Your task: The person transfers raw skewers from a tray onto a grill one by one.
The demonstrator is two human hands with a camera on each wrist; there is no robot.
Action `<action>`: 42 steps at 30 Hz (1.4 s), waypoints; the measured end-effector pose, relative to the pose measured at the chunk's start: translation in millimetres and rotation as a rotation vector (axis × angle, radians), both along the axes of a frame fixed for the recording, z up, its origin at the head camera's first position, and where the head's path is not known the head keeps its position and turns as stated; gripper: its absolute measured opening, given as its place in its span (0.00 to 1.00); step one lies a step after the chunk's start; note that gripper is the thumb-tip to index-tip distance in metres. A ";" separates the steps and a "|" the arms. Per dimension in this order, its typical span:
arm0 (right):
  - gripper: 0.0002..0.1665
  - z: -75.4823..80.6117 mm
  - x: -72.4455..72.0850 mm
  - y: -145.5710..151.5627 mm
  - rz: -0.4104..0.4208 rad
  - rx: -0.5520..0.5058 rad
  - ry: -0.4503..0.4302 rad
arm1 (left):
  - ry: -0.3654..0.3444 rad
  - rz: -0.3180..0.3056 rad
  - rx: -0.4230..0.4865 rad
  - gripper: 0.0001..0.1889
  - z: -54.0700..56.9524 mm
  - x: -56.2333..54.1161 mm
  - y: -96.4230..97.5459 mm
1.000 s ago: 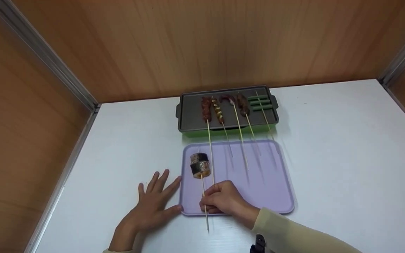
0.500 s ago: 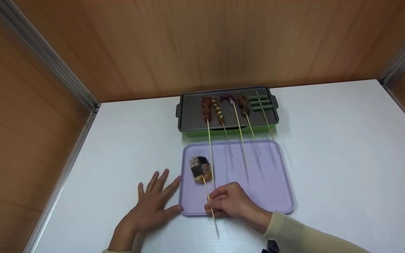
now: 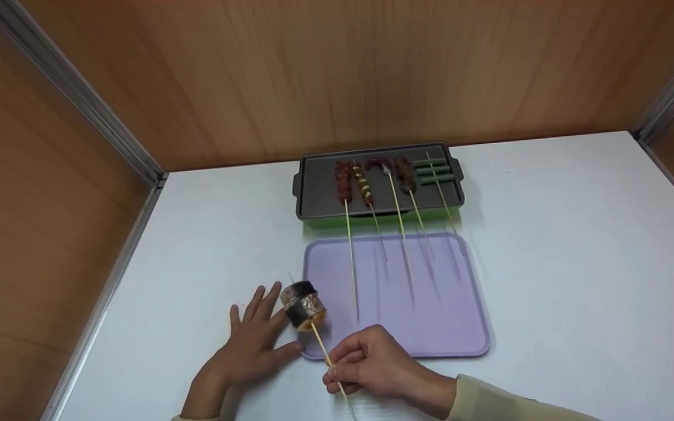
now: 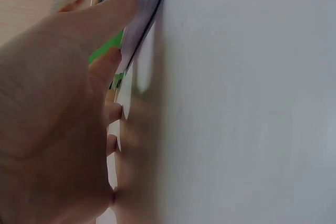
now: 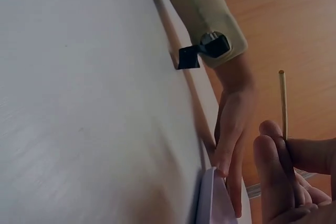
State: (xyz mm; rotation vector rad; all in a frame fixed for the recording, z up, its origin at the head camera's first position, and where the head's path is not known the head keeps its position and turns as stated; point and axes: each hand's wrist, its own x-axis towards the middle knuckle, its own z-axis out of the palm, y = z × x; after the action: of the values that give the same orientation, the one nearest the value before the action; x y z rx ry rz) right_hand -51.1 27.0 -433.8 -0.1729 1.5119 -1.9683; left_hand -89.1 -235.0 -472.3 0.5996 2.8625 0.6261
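Note:
Between thumb and fingers, my right hand (image 3: 375,365) pinches the thin wooden stick of a skewer (image 3: 303,305). Its food is a thick roll with dark and silvery bands, raised over the tray's left edge and partly covering the left index finger in the head view. In the right wrist view the stick's bare end (image 5: 283,100) pokes out past the fingertips. With fingers spread, my left hand (image 3: 249,348) rests on the white table, its thumb touching the rim of the lilac tray (image 3: 425,333). The left wrist view also shows that thumb (image 4: 113,11) against the tray's side.
Behind the tray stands a green-based grill with a dark plate (image 3: 319,190). Several skewers lie on it, among them a red meat skewer (image 3: 343,182) and a green vegetable skewer (image 3: 435,171), their sticks reaching over the tray. Wooden walls (image 3: 372,76) enclose the white table (image 3: 559,263).
The right hand has drawn the roll skewer toward the body, and its food end has swung left, from above the tray to beside the left fingers. The left hand stays put.

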 end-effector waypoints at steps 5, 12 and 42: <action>0.06 8.6 -9.2 -4.8 -0.010 -0.013 0.025 | -0.014 0.028 -0.006 0.37 0.4 0.2 0.0; 0.06 19.6 -29.3 -7.6 -0.039 -0.015 -0.002 | 0.003 0.004 -0.021 0.37 -0.3 -0.1 1.2; 0.15 29.9 -165.3 -30.4 -0.333 0.171 -0.052 | -0.021 0.018 -0.020 0.39 -1.0 1.0 0.5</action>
State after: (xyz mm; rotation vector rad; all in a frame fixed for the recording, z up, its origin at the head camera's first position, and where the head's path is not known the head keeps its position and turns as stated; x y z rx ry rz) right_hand -216.5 -3.4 -403.9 0.2140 1.7545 -2.0604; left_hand -88.0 -234.6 -473.3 0.5617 2.8545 0.6027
